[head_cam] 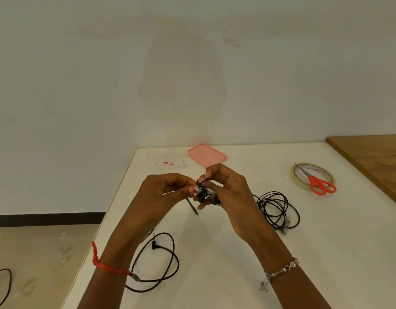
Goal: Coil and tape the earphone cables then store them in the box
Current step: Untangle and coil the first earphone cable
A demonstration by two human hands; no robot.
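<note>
Head camera looks down on the earphone cable (203, 194), a small black bundle with silvery earbud parts. I hold it up over the white table (237, 253), between both hands. My left hand (168, 190) pinches the bundle's left side between thumb and curled fingers. My right hand (227, 189) curls around its right side, thumb and forefinger nipping a black loop at the top. A short black tail runs down and to the left below the bundle; I cannot tell whether it touches the table.

By my left forearm a second cable (156, 262) lies in loose loops on the table. Just right of my right wrist a third cable (279, 210) lies in a rough coil. Farther right, the tape roll (293, 172) lies flat with red-handled scissors (319, 182) resting across it.

At the table's far edge stands the clear box (168, 157) with a small red-bordered label, and a pink lid (207, 155) lies flat just beside it on the right. A red string bracelet (103, 264) is on my left wrist and a silver bracelet (284, 267) on my right. A wooden surface (375, 152) borders the table on the right.
</note>
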